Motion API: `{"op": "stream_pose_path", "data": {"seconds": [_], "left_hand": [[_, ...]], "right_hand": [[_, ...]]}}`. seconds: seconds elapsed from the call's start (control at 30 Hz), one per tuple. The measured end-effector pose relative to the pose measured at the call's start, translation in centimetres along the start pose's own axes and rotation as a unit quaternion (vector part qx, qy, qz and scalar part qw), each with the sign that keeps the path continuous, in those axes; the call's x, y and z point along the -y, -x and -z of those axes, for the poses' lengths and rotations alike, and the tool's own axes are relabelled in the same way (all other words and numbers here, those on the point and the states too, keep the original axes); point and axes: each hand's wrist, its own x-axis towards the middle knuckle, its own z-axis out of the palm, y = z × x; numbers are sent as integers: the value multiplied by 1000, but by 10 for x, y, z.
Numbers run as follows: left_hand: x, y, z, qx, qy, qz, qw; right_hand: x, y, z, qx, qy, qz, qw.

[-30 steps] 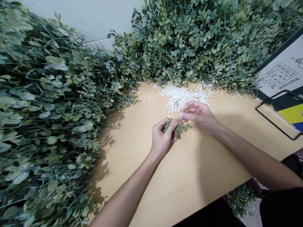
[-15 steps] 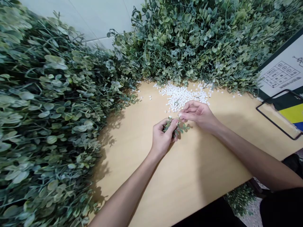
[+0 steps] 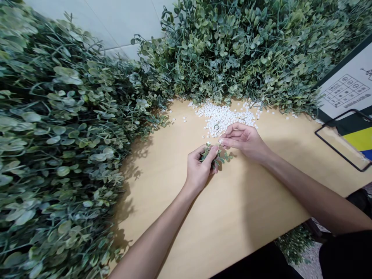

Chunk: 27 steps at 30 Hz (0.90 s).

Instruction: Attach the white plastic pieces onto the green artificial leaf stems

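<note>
Head view: left hand (image 3: 199, 170) closed around a small leafy sprig (image 3: 216, 157) just above the wooden table (image 3: 232, 217), tip pointing up-right toward the right hand (image 3: 245, 139), whose fingertips pinch a small white bead (image 3: 221, 141) touching distance from the sprig tip, white bead pile (image 3: 222, 116) just beyond.

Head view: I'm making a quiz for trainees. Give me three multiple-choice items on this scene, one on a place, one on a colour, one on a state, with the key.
1. Where does the bead pile lie?
A. at the table's far edge, by the foliage
B. at the near edge
C. in the black frame

2. What colour are the beads?
A. red
B. white
C. black

3. What is the left hand doing?
A. lying flat and empty
B. gripping a leafy sprig
C. resting in the pile

Key: 1 A, the pile sits just under the far foliage. 2 B, they show white on the tan top. 3 B, green leaves stick out between its fingers, while the right hand pinches something small and white at the sprig's tip.
</note>
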Motion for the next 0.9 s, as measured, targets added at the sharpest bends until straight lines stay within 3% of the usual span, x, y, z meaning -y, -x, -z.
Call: {"op": "stream_pose_path", "data": {"seconds": [0.9], "left_hand": [[0,-1,0,0,30,9,1000]], "right_hand": [[-3,0,3,20,7,18,1000]]}}
